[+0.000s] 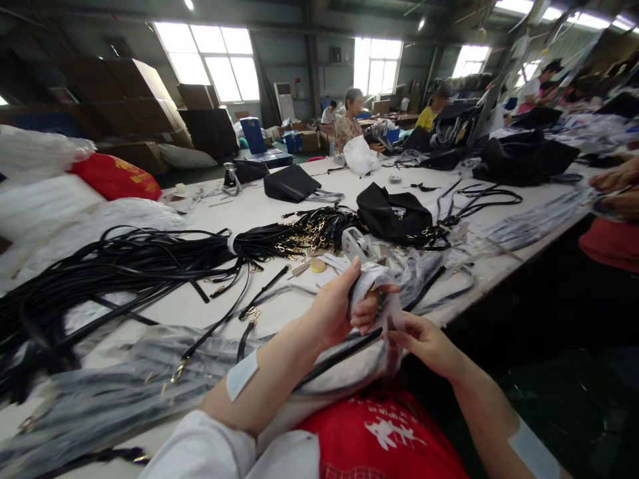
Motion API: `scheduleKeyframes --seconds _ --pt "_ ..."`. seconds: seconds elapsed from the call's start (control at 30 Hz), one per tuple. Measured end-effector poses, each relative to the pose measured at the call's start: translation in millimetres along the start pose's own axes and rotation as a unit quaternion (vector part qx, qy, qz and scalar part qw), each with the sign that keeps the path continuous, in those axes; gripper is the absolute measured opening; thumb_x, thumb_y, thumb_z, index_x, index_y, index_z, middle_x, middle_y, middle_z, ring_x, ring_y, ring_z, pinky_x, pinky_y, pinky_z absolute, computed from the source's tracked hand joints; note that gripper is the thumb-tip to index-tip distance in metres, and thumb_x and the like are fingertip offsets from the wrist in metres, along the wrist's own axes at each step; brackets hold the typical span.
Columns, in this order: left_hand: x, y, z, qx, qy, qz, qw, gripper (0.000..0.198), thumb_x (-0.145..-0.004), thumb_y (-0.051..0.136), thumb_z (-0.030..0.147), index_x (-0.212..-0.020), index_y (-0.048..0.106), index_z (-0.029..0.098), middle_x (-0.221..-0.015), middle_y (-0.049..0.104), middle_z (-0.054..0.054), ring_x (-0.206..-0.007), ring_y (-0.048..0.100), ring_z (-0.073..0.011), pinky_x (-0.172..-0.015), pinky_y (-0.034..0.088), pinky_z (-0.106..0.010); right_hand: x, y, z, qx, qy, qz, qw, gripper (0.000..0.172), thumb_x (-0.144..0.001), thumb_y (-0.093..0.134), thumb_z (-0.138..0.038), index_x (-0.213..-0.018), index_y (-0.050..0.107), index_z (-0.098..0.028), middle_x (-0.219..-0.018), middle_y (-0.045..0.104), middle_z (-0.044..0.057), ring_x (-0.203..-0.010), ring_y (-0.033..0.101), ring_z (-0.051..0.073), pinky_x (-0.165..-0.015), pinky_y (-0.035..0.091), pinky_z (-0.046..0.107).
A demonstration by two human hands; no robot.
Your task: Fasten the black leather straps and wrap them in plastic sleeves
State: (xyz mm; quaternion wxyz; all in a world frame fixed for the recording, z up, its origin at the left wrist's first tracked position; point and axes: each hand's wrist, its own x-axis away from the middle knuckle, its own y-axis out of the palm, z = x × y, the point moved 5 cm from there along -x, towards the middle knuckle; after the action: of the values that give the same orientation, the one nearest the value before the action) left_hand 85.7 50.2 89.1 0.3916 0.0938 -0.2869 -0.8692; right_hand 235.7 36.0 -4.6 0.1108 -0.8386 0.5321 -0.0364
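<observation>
My left hand (344, 303) is wrapped round a bunched, whitish plastic-covered bundle (372, 283) near the table's front edge. Just to its right, my right hand (419, 339) pinches a translucent plastic strip (393, 319) that hangs from the bundle. What lies inside the wrapping cannot be made out. A black strap (344, 352) runs below both hands. Behind the left hand stand a white tape dispenser (355, 245) and a small yellow roll (317, 265).
A large bunch of black straps (164, 256) with gold clasps spreads across the left. Plastic-wrapped straps (150, 366) lie at the front left. Black bags (394, 214) sit farther back. Another person's hands (619, 183) are at the right edge; more people sit beyond the table.
</observation>
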Motion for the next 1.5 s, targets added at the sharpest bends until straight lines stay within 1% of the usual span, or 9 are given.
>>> scheduleKeyframes --seconds 0.3,0.4,0.67,0.87,1.0,1.1,1.27,1.37,1.5 --pt "3.5 6.0 26.5 -0.047 0.155 0.023 0.987 0.063 -0.091 0.041 0.064 -0.106 0.066 0.008 -0.052 0.039 0.005 -0.041 0.035 -0.0081 -0.045 0.039 -0.023 6.2 1.8 3.5 -0.035 0.047 0.050 0.997 0.051 -0.081 0.072 -0.051 -0.114 0.059 -0.015 -0.062 0.050 -0.006 -0.052 0.045 0.009 -0.050 0.040 0.020" --pt "10.3 11.8 18.9 -0.137 0.244 0.086 0.956 0.063 -0.093 0.033 0.066 -0.109 0.063 0.013 -0.061 0.049 0.001 -0.052 0.047 -0.0128 -0.053 0.043 -0.027 6.9 18.7 -8.1 -0.071 0.078 -0.059 0.993 0.051 -0.091 0.056 -0.056 -0.117 0.057 -0.013 -0.052 0.052 -0.006 -0.041 0.041 0.008 -0.041 0.033 0.018" --pt "14.4 20.7 -3.9 -0.516 0.494 0.148 0.684 0.049 -0.099 0.024 0.048 -0.108 0.056 0.012 -0.100 0.064 -0.016 -0.096 0.061 -0.0263 -0.088 0.046 -0.044 36.0 66.1 -70.2 -0.231 0.114 -0.400 0.880 0.056 -0.089 0.054 -0.057 -0.109 0.069 -0.007 -0.064 0.065 0.003 -0.036 0.045 0.005 -0.034 0.032 0.014" --pt "7.2 11.5 -28.1 -0.689 0.488 0.054 0.533 0.069 -0.083 0.024 0.081 -0.072 0.050 0.019 -0.056 0.047 -0.002 -0.051 0.048 -0.0179 -0.051 0.040 -0.032 59.5 47.0 -67.4 -0.430 0.071 -0.289 0.852 0.056 -0.082 0.055 -0.054 -0.083 0.072 -0.001 -0.048 0.061 0.005 -0.026 0.037 0.005 -0.024 0.024 0.014" --pt "-4.0 10.6 -19.1 -0.752 0.286 0.090 0.587 0.051 -0.089 0.037 0.067 -0.074 0.049 0.019 -0.058 0.046 0.000 -0.051 0.046 -0.0157 -0.050 0.034 -0.028 59.3 17.7 -86.7 -0.530 -0.068 -0.200 0.821 0.076 -0.089 0.026 -0.076 -0.091 0.072 -0.016 -0.032 0.041 -0.006 -0.021 0.033 0.009 -0.032 0.039 0.020" --pt "-10.7 1.6 -15.2 -0.685 0.114 0.061 0.717 0.046 -0.092 0.038 0.057 -0.069 0.048 0.019 -0.057 0.045 0.002 -0.052 0.043 -0.0124 -0.051 0.033 -0.026 56.5 -25.6 -100.4 -0.499 -0.145 -0.044 0.853 0.074 -0.091 0.013 -0.076 -0.095 0.070 -0.029 -0.034 0.039 -0.008 -0.025 0.038 0.010 -0.049 0.051 0.024" --pt "-4.5 -10.8 -36.9 -0.307 -0.138 -0.081 0.938 0.063 -0.078 0.050 0.076 -0.085 0.060 0.014 -0.046 0.033 0.009 -0.040 0.032 -0.0077 -0.041 0.029 -0.022 50.3 -81.6 -109.5 -0.035 -0.266 0.250 0.930 0.056 -0.079 0.050 -0.078 -0.104 0.073 -0.033 -0.112 0.067 0.006 -0.117 0.058 0.030 -0.109 0.038 0.047" --pt "0.6 -8.9 -37.6 -0.189 -0.144 -0.125 0.963 0.056 -0.060 0.081 0.056 -0.088 0.061 0.012 -0.048 0.041 0.008 -0.039 0.032 -0.0052 -0.037 0.026 -0.020 22.9 -59.9 -80.8 0.186 -0.199 0.169 0.947 0.055 -0.080 0.065 -0.062 -0.121 0.066 -0.026 -0.126 0.064 0.009 -0.124 0.053 0.034 -0.114 0.030 0.052" --pt "2.0 -8.2 -35.8 -0.091 -0.127 -0.107 0.982 0.038 -0.068 0.079 0.039 -0.083 0.060 0.011 -0.045 0.038 0.009 -0.037 0.030 -0.0041 -0.038 0.025 -0.019 2.8 -8.2 -20.9 0.028 -0.065 0.058 0.996 0.051 -0.099 0.033 -0.059 -0.117 0.063 -0.022 -0.107 0.070 0.008 -0.102 0.066 0.026 -0.092 0.053 0.042"
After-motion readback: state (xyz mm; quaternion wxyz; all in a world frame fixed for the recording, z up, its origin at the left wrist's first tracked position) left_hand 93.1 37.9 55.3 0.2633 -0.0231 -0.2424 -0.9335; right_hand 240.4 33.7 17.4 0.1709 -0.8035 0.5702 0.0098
